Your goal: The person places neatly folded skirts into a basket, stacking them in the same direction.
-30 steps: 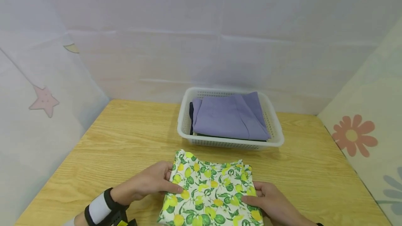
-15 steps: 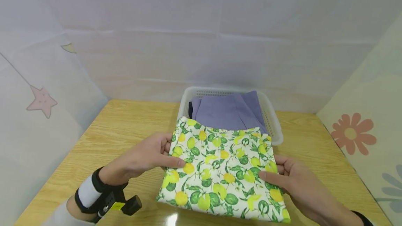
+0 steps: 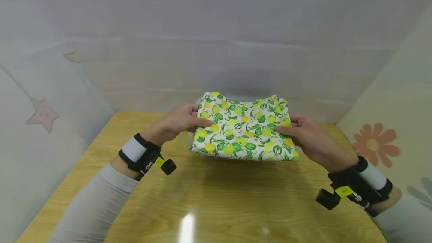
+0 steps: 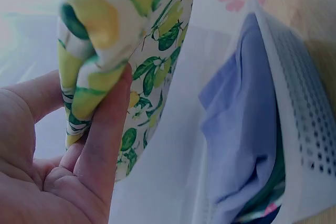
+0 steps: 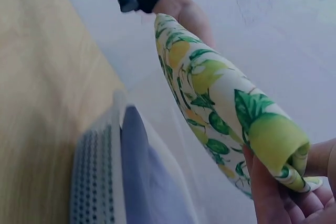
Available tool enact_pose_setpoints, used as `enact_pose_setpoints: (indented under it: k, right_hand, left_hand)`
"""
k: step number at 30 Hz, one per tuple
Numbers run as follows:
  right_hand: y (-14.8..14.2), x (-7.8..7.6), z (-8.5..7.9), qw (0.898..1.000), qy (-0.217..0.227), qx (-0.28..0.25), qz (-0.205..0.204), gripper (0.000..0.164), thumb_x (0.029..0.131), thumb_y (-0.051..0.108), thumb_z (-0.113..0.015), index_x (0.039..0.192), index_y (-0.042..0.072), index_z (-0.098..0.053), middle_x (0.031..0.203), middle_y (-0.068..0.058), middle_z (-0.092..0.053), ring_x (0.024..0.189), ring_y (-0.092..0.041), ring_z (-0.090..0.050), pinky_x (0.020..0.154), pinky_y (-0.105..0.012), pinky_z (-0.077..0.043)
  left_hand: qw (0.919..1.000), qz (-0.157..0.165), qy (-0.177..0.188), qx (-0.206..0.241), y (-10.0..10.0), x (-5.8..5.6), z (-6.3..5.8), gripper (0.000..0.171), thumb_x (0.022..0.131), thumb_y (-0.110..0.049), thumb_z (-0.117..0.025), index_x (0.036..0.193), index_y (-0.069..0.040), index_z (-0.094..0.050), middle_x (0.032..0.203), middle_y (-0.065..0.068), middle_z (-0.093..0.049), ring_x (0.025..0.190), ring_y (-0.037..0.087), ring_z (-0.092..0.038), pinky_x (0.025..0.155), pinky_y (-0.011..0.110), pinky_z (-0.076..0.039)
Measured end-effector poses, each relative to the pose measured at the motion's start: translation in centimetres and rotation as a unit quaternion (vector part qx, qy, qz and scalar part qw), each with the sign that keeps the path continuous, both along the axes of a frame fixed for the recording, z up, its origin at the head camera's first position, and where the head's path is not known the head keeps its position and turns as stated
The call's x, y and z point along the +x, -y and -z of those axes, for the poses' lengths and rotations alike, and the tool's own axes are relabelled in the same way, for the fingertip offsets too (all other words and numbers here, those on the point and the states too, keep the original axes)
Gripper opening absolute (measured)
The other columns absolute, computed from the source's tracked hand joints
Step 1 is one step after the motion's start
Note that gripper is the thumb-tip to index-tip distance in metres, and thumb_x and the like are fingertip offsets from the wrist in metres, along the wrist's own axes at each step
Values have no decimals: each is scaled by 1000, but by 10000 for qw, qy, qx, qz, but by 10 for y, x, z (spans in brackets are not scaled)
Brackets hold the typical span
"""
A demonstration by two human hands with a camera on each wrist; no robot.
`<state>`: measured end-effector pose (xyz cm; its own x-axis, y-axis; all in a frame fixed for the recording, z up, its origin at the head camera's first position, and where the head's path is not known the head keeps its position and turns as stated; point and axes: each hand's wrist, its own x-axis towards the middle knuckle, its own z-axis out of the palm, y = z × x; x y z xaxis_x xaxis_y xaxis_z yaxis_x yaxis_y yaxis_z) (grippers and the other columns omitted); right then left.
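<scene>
A folded cloth garment [image 3: 241, 130] with a lemon and green leaf print on white is held up between both hands. My left hand [image 3: 183, 120] pinches its left edge, thumb on top and fingers beneath. At the opposite edge my right hand [image 3: 308, 138] grips it the same way. The garment hangs above a white perforated basket [image 4: 302, 82], which it almost wholly hides in the head view. Inside the basket lies a folded purple cloth [image 4: 244, 119], with dark green and navy cloth under it in the left wrist view. A gap separates the garment from the purple cloth.
The wooden table [image 3: 219, 201] spreads in front of the basket. A pale fabric backdrop [image 3: 216, 40] rises behind the table, with side panels bearing a pink star [image 3: 42, 114] and a red flower [image 3: 374, 144].
Both hands have lifted the lemon-print garment off the near side of the table and carried it away from the body, over the basket, covering the purple cloth from the head view.
</scene>
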<state>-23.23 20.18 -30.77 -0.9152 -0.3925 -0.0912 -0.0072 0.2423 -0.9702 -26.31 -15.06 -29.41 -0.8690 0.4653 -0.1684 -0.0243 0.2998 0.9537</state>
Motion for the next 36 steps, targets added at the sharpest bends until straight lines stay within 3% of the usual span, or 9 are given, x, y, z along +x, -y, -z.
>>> enact_pose_setpoints:
  k: [6,12,15,18,21,27,31,36]
  right_hand:
    - [-4,-45,6,9993,-24,329,148,57,103,26,-54,152,5,-34,102,13,-67,83,-6,-64,74,-28,-55]
    - [-8,-77,21,9989,66,396,261,55,103,24,-55,151,4,-36,86,13,-64,67,-5,-53,73,-24,-52]
    - [-7,-87,31,9985,127,438,288,54,102,20,-56,149,1,-38,82,15,-65,68,-3,-58,73,-24,-54]
    - [-4,-95,40,9969,262,653,361,52,101,18,-57,146,-2,-42,84,13,-69,74,-5,-66,74,-26,-58]
    - [-3,-101,48,9937,374,954,450,47,101,18,-57,142,-5,-46,87,9,-70,78,-7,-69,74,-28,-59]
    - [-2,-105,57,9866,484,1438,598,26,100,18,-60,114,-3,-58,77,6,-61,66,-7,-59,63,-25,-52]
    - [-2,-105,59,9828,619,1610,665,17,98,19,-62,95,2,-59,70,6,-58,61,-9,-53,59,-25,-48]
    - [-4,-103,61,9773,652,1888,713,33,97,18,-64,68,11,-50,58,7,-43,56,-11,-46,62,-29,-45]
  left_hand:
    - [9989,-364,-55,-279,-9,-36,6,33,95,-20,-68,125,-9,-64,115,11,-71,96,19,-72,92,38,-57]
    - [9974,-642,-52,-319,-15,-62,22,29,94,-19,-69,121,-8,-68,111,8,-71,96,19,-70,94,39,-56]
    - [9952,-837,19,-505,-18,-70,33,24,92,-18,-71,114,-9,-69,103,6,-69,90,17,-68,89,35,-57]
    - [9910,-1027,44,-859,-21,-75,43,13,91,-20,-73,92,-9,-67,86,1,-61,77,15,-63,83,32,-56]
    - [9878,-1106,75,-1090,-22,-78,51,31,91,-21,-73,73,-12,-50,71,-2,-46,66,13,-52,79,34,-50]
    - [9845,-1146,143,-1317,-24,-79,60,42,91,-23,-73,68,-15,-39,70,-4,-38,63,12,-46,77,37,-44]
    - [9831,-1191,192,-1379,-24,-79,62,55,90,-24,-74,66,-16,-26,66,-3,-24,57,14,-34,70,37,-31]
    - [9821,-1213,258,-1421,-26,-79,64,55,89,-25,-75,67,-16,-25,71,-1,-27,58,14,-39,74,38,-32]
